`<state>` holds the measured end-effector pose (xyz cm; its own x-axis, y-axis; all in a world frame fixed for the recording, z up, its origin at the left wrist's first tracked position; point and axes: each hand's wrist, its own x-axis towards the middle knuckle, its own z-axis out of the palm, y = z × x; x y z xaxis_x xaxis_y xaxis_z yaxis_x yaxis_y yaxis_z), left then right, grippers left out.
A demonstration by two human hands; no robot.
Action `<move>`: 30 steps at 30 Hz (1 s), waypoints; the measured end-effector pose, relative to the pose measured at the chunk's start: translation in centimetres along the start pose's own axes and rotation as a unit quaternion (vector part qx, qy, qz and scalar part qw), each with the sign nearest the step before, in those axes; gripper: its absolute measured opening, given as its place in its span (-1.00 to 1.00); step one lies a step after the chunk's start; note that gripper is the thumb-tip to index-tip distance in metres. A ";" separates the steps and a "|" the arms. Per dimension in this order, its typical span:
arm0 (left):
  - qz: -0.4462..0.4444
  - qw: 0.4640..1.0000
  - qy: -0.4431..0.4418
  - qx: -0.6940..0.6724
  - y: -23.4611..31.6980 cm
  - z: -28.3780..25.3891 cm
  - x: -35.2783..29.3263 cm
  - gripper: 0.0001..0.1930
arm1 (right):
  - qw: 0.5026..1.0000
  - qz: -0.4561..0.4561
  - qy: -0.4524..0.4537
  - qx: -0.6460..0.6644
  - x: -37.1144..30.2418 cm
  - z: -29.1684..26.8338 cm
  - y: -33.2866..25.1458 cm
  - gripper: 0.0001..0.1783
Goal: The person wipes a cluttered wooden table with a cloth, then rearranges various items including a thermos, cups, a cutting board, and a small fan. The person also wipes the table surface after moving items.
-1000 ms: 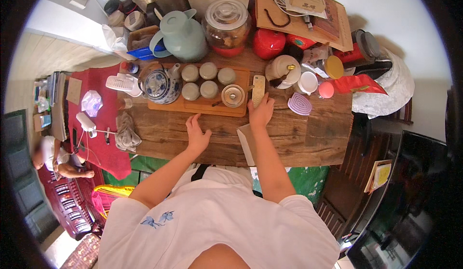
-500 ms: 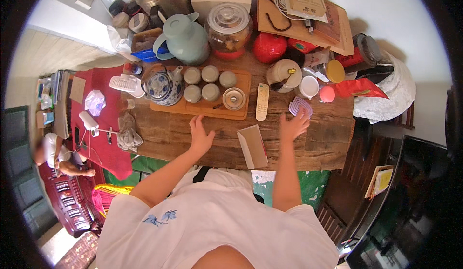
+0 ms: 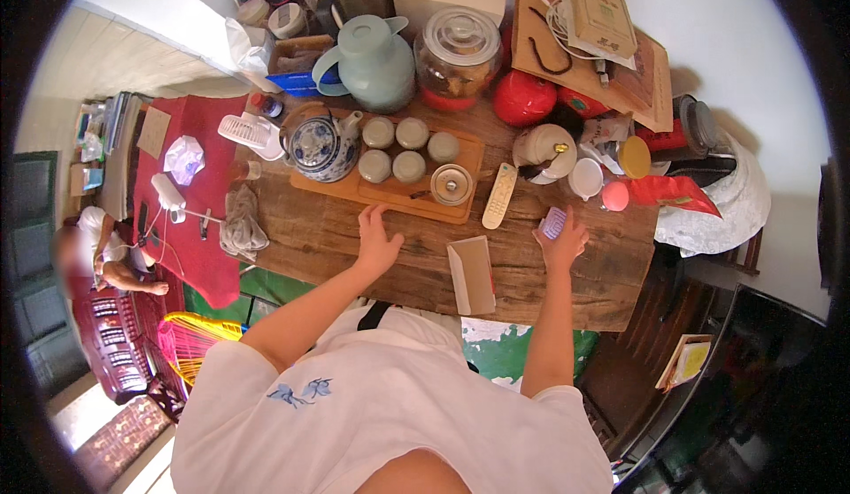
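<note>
My right hand [image 3: 565, 244] is closed on a small purple square coaster [image 3: 553, 221] with a pattern of nested lines. It holds the coaster near the right part of the wooden table [image 3: 416, 259], with the thumb on its left side. My left hand [image 3: 379, 239] hovers by the front edge of the wooden tea tray [image 3: 336, 195], fingers apart and nothing in them. Between the two hands lies an open cardboard box [image 3: 472, 274]. A cream remote control [image 3: 500, 196] rests beyond it, to the left of the coaster.
On the tray stand a blue-and-white teapot [image 3: 323, 149], several grey cups [image 3: 408, 166] and a lidded bowl [image 3: 452, 184]. Behind are a pale green jug [image 3: 372, 65] and a glass jar [image 3: 459, 51]. A white cup [image 3: 585, 178] is beyond my right hand. Another person [image 3: 111, 250] sits far left.
My right hand has closed on the purple coaster, which has shifted nearer to me and tilted. The left hand stays by the tray. The whole view has turned slightly.
</note>
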<state>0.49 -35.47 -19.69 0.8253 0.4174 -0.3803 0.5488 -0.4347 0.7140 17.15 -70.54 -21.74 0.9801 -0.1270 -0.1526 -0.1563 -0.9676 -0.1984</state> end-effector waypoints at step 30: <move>-0.189 0.851 -0.417 -0.257 8.1 14.3 -2.4 -0.19 | 0.930 0.093 -0.126 0.333 -10.7 6.2 3.8 -0.48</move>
<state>4.86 -51.43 -21.40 0.5268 -0.3553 -0.7721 0.8429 0.1014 0.5284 5.28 -71.46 -26.82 0.8814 -0.1428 -0.4502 -0.4445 -0.5728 -0.6887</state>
